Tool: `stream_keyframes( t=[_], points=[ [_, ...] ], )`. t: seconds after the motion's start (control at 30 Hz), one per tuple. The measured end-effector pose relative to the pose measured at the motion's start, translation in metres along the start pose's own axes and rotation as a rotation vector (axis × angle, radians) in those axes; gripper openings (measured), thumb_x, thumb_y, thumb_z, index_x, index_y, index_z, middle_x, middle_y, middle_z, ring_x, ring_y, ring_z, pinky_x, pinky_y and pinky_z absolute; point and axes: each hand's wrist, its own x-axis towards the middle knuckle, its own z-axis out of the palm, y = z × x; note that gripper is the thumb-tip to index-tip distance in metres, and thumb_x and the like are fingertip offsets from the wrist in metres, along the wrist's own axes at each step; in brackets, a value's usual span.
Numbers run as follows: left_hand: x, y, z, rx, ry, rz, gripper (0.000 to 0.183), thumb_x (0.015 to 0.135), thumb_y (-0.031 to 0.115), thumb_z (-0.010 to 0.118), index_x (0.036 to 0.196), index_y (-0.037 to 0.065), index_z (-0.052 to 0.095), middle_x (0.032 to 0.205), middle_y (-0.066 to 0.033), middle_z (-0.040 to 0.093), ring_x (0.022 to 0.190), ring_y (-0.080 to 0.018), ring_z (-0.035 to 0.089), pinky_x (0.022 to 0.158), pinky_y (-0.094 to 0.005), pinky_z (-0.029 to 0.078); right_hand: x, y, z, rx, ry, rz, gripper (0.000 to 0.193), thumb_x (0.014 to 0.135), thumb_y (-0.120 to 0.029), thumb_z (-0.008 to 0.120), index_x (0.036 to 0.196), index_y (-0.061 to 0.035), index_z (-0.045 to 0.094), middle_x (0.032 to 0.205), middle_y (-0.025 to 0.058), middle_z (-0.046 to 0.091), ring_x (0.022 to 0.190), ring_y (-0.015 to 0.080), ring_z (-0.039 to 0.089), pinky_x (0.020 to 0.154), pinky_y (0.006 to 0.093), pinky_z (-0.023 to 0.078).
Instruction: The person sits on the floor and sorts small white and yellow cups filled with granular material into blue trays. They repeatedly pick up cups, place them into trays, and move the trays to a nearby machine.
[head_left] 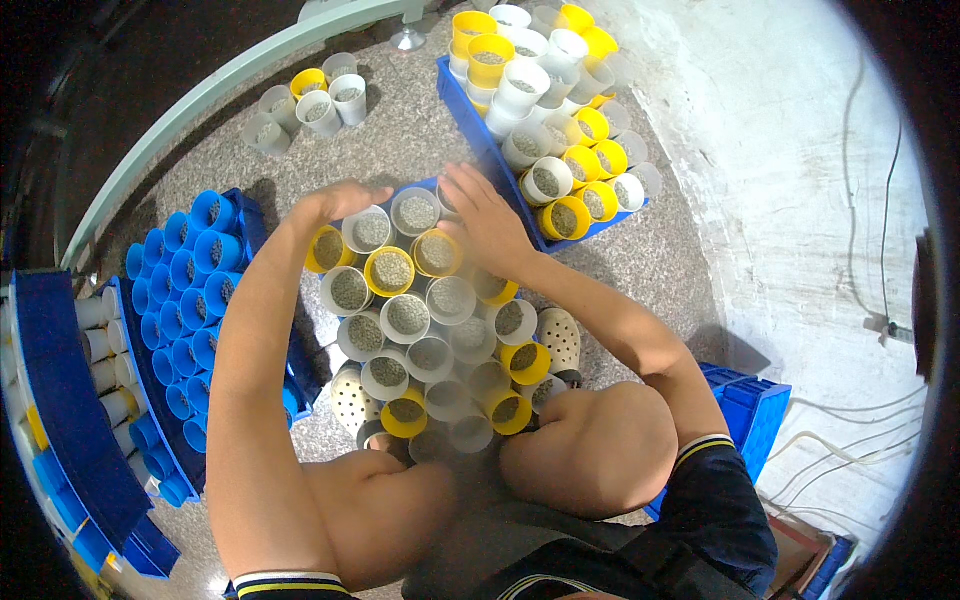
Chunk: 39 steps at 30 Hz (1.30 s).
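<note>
The person squats on the stone floor (pixel 420 130) over a blue tray (pixel 428 186) packed with short white and yellow tubes (pixel 405 318), each standing upright and filled with grey-green granules. Both hands work at the far end of this cluster. The left hand (pixel 335 203) curls over the far left corner, its fingers (pixel 368 192) bent down at the rim of a yellow tube (pixel 326 250) and a white one beside it; whether they actually pinch a tube or merely press against it cannot be told. The right hand (pixel 482 225) lies flat over the far right corner, fingers (pixel 462 183) spread and loose, resting on the tube tops and grasping nothing.

Judging by how things lie, this tray looks nearly done: every tube visible between the hands and the knees (pixel 600 445) appears filled and packed tight, and the hands seem to be squaring up or closing the last row. Beyond the right fingers, a second tray (pixel 455 95) of filled tubes stands heaped, apparently finished. Beyond the left fingers, a small loose group of filled tubes (pixel 320 100) sits on the floor, not yet placed in any tray. Well to the left of the left fingers, empty blue tubes (pixel 185 290) lie stacked in blue crates (pixel 60 400), seemingly waiting.
</note>
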Motion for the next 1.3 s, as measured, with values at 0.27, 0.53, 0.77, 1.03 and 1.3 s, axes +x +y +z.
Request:
stream_keyframes(
  t=[0.27, 0.53, 0.77, 1.03, 1.3],
  points=[
    [0.007, -0.002, -0.002, -0.012, -0.058, -0.039, 0.066, 0.097, 0.059, 0.051, 0.128, 0.003, 0.066, 0.131, -0.0174, 0.065, 0.118, -0.0295, 0.061, 0.102, -0.0397, 0.045, 0.0, 0.0, 0.0, 0.011, 0.005, -0.002, 0.064, 0.091, -0.025, 0.068, 0.145, -0.0027, 0.043, 0.154, 0.017, 0.037, 0.146, 0.0339, 0.032, 0.118, 0.0423, 0.033],
    [0.018, -0.014, 0.001, 0.024, -0.026, 0.004, 0.07, 0.096, 0.063, 0.051, 0.125, 0.001, 0.068, 0.122, -0.0178, 0.069, 0.106, -0.028, 0.066, 0.093, -0.04, 0.051, -0.001, 0.002, 0.003, 0.001, 0.025, -0.018, 0.062, 0.091, -0.025, 0.067, 0.144, -0.0029, 0.044, 0.154, 0.0172, 0.037, 0.145, 0.0341, 0.033, 0.118, 0.0426, 0.033],
    [0.012, -0.018, -0.002, 0.041, -0.035, 0.061, 0.079, 0.097, 0.067, 0.045, 0.121, -0.005, 0.067, 0.123, -0.0191, 0.068, 0.108, -0.0291, 0.065, 0.098, -0.0427, 0.049, 0.002, 0.01, 0.002, 0.131, 0.067, -0.037, 0.054, 0.096, -0.027, 0.062, 0.14, 0.0006, 0.047, 0.149, 0.0189, 0.044, 0.141, 0.0375, 0.039, 0.115, 0.0441, 0.036],
    [0.012, -0.037, -0.006, -0.025, -0.104, 0.143, 0.08, 0.1, 0.067, 0.037, 0.129, -0.002, 0.064, 0.134, -0.0185, 0.062, 0.12, -0.0259, 0.058, 0.108, -0.0407, 0.042, -0.024, 0.01, -0.05, 0.348, -0.016, 0.196, 0.044, 0.103, -0.022, 0.053, 0.143, -0.004, 0.048, 0.15, 0.0162, 0.048, 0.138, 0.033, 0.046, 0.113, 0.0401, 0.038],
    [0.007, -0.033, -0.012, -0.157, -0.204, 0.1, 0.08, 0.096, 0.069, 0.044, 0.127, -0.002, 0.065, 0.134, -0.0179, 0.063, 0.125, -0.0282, 0.056, 0.11, -0.0412, 0.04, -0.084, -0.012, -0.066, 0.242, -0.174, 0.267, 0.057, 0.098, -0.02, 0.06, 0.149, -0.0045, 0.039, 0.154, 0.0184, 0.04, 0.142, 0.0364, 0.039, 0.116, 0.0421, 0.035]
  ],
)
